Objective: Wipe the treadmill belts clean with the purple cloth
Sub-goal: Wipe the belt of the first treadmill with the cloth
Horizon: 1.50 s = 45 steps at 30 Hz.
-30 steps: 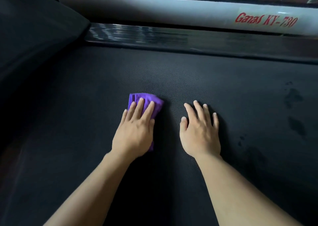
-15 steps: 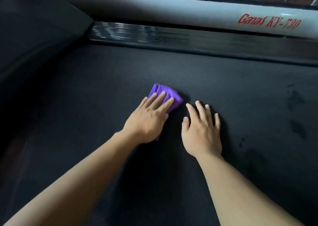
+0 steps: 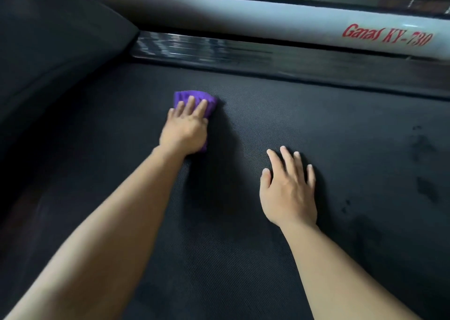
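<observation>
A black textured treadmill belt [image 3: 304,129] fills most of the view. A folded purple cloth [image 3: 209,100] lies on it, left of centre and toward the far side. My left hand [image 3: 187,127] presses flat on the cloth with straight fingers, covering most of it. My right hand [image 3: 288,190] rests flat on the bare belt, fingers spread, nearer to me and to the right of the cloth.
Beyond the belt runs a glossy dark side rail [image 3: 243,49], then a white frame bar [image 3: 243,20] with red lettering. A dark curved cover [image 3: 56,52] rises at the left. Darker marks [image 3: 423,149] spot the belt at the right.
My left hand has slid the cloth away from me toward the far rail, after first moving right. My right hand has stayed flat on the belt.
</observation>
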Tool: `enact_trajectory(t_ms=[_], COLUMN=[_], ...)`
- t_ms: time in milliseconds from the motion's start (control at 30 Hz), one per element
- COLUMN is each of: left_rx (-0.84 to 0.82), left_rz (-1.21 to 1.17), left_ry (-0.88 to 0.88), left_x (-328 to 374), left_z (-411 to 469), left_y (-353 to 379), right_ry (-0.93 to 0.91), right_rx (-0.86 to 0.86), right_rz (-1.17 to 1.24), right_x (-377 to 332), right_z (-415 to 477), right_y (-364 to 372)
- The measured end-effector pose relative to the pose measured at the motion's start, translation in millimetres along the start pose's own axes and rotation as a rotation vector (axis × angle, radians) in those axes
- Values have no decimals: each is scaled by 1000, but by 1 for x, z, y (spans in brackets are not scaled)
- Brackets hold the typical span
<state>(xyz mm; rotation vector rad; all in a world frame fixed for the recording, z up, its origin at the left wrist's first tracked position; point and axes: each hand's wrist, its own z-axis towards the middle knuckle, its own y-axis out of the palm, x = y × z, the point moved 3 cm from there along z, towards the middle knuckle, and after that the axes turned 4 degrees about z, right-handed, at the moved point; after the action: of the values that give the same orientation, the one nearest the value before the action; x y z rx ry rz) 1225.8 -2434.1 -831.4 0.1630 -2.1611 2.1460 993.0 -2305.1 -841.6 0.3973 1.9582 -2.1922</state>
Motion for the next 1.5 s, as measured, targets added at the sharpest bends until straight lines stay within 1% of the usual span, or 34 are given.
enact_trajectory(t_ms=[100,167,233,300,367,467,600,667,733,833,967,1067,1133,1233,1333,1433,1500], left_rx=[-4,-26,-58,-78,-84,-70,-13,13,28,47,30,36,32,7,-9,-69,-78], left_rz=[1,-20,-26,-32,-38,-67,-63,-46,-45,-40,-38,-25,-25,-21,-8,-55,-95], left_ry=[185,261,297,309,271,134,-22,-80,-144,-209,-228,-167,-90,89,331,523,557], left_x=[43,50,35,5,-31,-82,-129,-145,-159,-173,-179,-153,-126,-83,-56,-74,-107], left_z=[-40,-75,-106,-123,-128,-116,-75,-50,-24,18,81,117,126,117,74,24,4], left_y=[5,4,3,-1,-6,-14,-16,-17,-17,-20,-25,-22,-19,-13,-8,-11,-18], right_ry=[9,14,10,10,21,43,-67,-82,-94,-97,-89,-84,-81,-79,-74,-68,-72], right_rx=[-12,-27,-45,-65,-54,-18,-38,-93,-113,-69,-60,-57,-58,-53,-50,-57,-56], right_rz=[-9,-21,-38,-74,-96,-61,-6,19,6,-41,-34,-46,-43,-41,-31,-26,-18], right_x=[0,-1,-3,-4,-7,-19,-56,-74,-86,-91,-90,-90,-90,-90,-91,-91,-92], right_z=[0,0,-1,0,2,11,37,53,63,65,66,65,65,66,66,66,66], right_y=[-1,0,-1,-2,-3,-5,3,15,28,38,37,38,38,38,37,36,36])
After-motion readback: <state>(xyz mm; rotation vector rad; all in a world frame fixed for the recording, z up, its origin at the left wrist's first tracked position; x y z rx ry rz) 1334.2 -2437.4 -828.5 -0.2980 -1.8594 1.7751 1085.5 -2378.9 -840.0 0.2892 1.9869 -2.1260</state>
